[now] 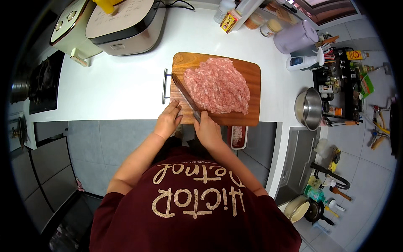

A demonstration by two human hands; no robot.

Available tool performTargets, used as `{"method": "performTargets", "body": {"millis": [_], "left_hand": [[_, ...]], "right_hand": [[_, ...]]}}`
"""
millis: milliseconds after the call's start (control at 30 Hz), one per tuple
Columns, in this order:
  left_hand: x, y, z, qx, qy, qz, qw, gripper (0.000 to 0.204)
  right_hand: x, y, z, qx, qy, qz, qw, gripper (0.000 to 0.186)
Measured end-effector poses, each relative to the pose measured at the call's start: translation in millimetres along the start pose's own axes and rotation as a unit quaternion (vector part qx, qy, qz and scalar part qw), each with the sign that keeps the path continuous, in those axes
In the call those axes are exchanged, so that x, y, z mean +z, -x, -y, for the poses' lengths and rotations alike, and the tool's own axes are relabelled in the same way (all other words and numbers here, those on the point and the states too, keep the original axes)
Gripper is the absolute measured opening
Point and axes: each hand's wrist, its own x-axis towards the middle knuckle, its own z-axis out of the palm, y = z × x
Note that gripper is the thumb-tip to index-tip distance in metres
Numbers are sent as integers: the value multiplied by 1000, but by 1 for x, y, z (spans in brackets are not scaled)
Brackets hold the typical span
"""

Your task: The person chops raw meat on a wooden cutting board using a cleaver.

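A flat mound of minced meat [218, 86] covers much of a wooden cutting board [184, 60] on the counter. My right hand [208, 131] is closed around the handle of a kitchen knife [186, 93]. The blade slants toward the board's far left, lying along the meat's left edge. At the board's near left corner rests my left hand [168, 119], its fingers stretched out and touching the edge, with nothing held in them. A metal handle [164, 86] sticks out from the board's left side.
Left on the white counter [109, 84] stand a rice cooker [126, 29] and a pale green appliance [75, 29]. A steel bowl [309, 108], a purple pitcher [296, 38] and a spice rack [342, 84] are at right. Below the board is a tray [239, 143] with pale contents.
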Motion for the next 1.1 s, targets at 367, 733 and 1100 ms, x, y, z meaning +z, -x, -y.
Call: {"method": "performTargets", "body": {"millis": [367, 733, 1100], "left_hand": [[-2, -2, 1, 4, -22, 14, 1000, 32], [3, 0, 3, -4, -32, 17, 999, 35], [-3, -2, -11, -1, -37, 72, 997, 55]], "right_hand": [[-15, -10, -33, 43, -11, -82, 996, 36], [-64, -10, -64, -3, -155, -176, 972, 31], [-43, -17, -87, 5, -40, -143, 989, 32]]}}
